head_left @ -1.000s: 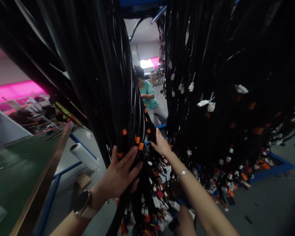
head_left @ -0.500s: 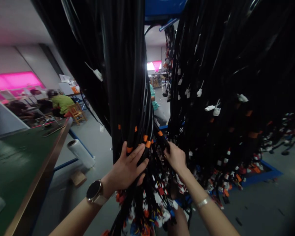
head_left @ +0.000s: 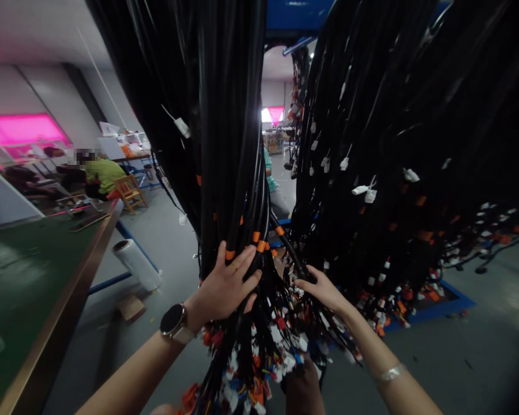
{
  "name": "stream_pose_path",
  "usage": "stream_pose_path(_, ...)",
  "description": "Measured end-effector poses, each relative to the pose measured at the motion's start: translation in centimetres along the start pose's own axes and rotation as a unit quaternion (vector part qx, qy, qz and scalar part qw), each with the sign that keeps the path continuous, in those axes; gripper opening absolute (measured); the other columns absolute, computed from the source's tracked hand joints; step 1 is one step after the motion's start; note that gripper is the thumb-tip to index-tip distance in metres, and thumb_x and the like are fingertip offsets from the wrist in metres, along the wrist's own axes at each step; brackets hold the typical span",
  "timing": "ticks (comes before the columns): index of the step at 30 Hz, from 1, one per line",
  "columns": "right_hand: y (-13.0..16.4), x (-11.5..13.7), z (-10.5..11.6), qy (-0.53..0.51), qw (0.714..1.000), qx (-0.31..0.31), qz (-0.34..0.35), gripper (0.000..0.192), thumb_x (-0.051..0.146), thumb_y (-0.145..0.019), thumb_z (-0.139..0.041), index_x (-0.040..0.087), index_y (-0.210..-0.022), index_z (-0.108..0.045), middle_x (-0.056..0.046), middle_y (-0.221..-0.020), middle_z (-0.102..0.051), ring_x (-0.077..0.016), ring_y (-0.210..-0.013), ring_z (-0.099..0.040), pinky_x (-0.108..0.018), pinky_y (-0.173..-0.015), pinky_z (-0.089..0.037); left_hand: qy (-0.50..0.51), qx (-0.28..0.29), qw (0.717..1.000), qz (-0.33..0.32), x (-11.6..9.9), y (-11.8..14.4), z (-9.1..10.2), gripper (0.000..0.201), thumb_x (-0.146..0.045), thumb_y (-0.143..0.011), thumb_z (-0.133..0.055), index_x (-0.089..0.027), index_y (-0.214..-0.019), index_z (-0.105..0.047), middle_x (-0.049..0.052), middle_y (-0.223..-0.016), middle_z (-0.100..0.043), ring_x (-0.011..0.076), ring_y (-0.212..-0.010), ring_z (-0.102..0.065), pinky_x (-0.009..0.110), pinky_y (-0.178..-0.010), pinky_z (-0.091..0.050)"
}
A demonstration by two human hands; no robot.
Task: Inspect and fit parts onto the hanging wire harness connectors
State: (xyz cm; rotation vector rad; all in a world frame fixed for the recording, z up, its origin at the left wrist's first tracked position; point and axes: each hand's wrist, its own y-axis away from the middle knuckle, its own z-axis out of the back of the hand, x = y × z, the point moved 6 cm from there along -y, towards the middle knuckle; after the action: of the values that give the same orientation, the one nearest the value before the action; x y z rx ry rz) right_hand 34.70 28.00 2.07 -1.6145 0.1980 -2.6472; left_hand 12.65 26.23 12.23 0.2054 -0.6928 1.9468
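A thick bundle point(head_left: 225, 173) of black cables hangs down the middle of the frame, banded with orange tape near the hands and ending at lower centre in a tangle of white, red and orange connectors point(head_left: 263, 357). The left hand point(head_left: 225, 285), a watch on its wrist, lies spread against the bundle, fingers point(head_left: 242, 265) wrapped partly round it. The right hand point(head_left: 322, 288) pinches a single cable point(head_left: 292, 253) pulled out to the right of the bundle. More harnesses point(head_left: 393, 173) fill the right half. At lower left runs a green bench point(head_left: 34, 271); beside it on the grey floor point(head_left: 480, 357) lies a film roll point(head_left: 136, 264). A person in yellow-green point(head_left: 101, 173) sits at far left under pink windows.
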Motion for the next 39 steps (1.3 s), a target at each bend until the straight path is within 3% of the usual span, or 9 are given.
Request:
stream_pose_path(5,0.7,-1.1,-1.7,-0.141,0.979,0.14,-0.037,0.043,0.051,-0.066,-0.069,0.015,-0.089,-0.064,-0.003,-0.085,-0.066,-0.0224,-0.082,-0.059,-0.034,-0.078,-0.045,-0.003,0.001,1.0,0.005,-0.3,-0.3,0.1,0.041,-0.042,-0.081,-0.052,-0.018,-0.114,-0.059,0.021,-0.135,-0.045,0.0343,-0.132,-0.03,0.072,-0.102,0.0)
stream_pose_path(7,1.2,-1.8,-1.8,-0.157,0.973,0.162,-0.048,0.044,0.054,-0.065,-0.068,0.014,-0.084,-0.064,-0.002,-0.079,-0.065,-0.0211,-0.078,-0.059,-0.034,-0.077,-0.046,-0.007,0.003,1.0,0.005,-0.3,-0.4,0.1,0.041,-0.042,-0.081,-0.052,-0.019,-0.114,-0.059,0.021,-0.135,-0.046,0.0341,-0.132,-0.03,0.072,-0.102,0.0)
stream_pose_path(15,3.8,-6.8,-3.6,-0.147,0.971,0.157,-0.104,0.054,0.065,-0.067,-0.06,0.014,-0.084,-0.066,-0.006,-0.079,-0.067,-0.0225,-0.075,-0.06,-0.038,-0.077,-0.047,-0.017,0.02,1.0,0.013,-0.5,-0.7,0.1,0.041,-0.044,-0.083,-0.051,-0.018,-0.115,-0.059,0.023,-0.134,-0.046,0.0344,-0.131,-0.032,0.074,-0.1,-0.002)
stream_pose_path(21,5.8,-8.3,-3.5,-0.125,0.974,0.149,-0.115,0.057,0.064,-0.065,-0.062,0.018,-0.098,-0.065,-0.005,-0.102,-0.068,-0.0271,-0.099,-0.056,-0.038,-0.092,-0.041,-0.018,0.019,1.0,0.018,-0.6,-0.9,0.1,0.04,-0.044,-0.082,-0.053,-0.019,-0.113,-0.061,0.022,-0.132,-0.048,0.0362,-0.128,-0.036,0.076,-0.099,-0.004)
stream_pose_path(26,6.2,-9.4,-2.8,-0.132,0.968,0.124,-0.172,0.053,0.067,-0.068,-0.058,0.017,-0.083,-0.067,-0.006,-0.092,-0.07,-0.0287,-0.098,-0.058,-0.041,-0.094,-0.039,-0.025,0.032,0.999,0.018,-0.7,-1.1,0.0,0.04,-0.044,-0.083,-0.051,-0.019,-0.114,-0.059,0.023,-0.133,-0.047,0.0346,-0.13,-0.035,0.076,-0.098,-0.003)
stream_pose_path(30,6.8,-9.1,-2.4,-0.202,0.943,0.161,-0.208,0.056,0.069,-0.073,-0.049,0.018,-0.087,-0.067,-0.007,-0.093,-0.071,-0.0243,-0.095,-0.062,-0.039,-0.092,-0.044,-0.028,0.032,0.999,0.017,-0.9,-1.3,0.1,0.041,-0.044,-0.083,-0.052,-0.018,-0.115,-0.059,0.025,-0.133,-0.047,0.0351,-0.13,-0.034,0.076,-0.098,-0.003)
stream_pose_path(33,7.4,-8.9,-1.9,-0.24,0.923,0.188,-0.234,0.057,0.071,-0.073,-0.047,0.019,-0.084,-0.068,-0.007,-0.083,-0.072,-0.0241,-0.085,-0.066,-0.042,-0.086,-0.048,-0.026,0.028,0.999,0.021,-1.1,-1.5,0.1,0.04,-0.042,-0.083,-0.052,-0.018,-0.114,-0.059,0.025,-0.132,-0.047,0.0348,-0.13,-0.034,0.076,-0.098,-0.002)
stream_pose_path(39,9.2,-8.5,-1.3,-0.318,0.863,0.219,-0.327,0.052,0.066,-0.076,-0.048,0.019,-0.078,-0.069,-0.006,-0.068,-0.069,-0.019,-0.055,-0.061,-0.037,-0.062,-0.055,-0.028,0.031,0.999,0.019,-1.3,-1.6,0.1,0.041,-0.043,-0.084,-0.052,-0.017,-0.116,-0.058,0.024,-0.134,-0.046,0.0344,-0.131,-0.033,0.075,-0.098,0.0)
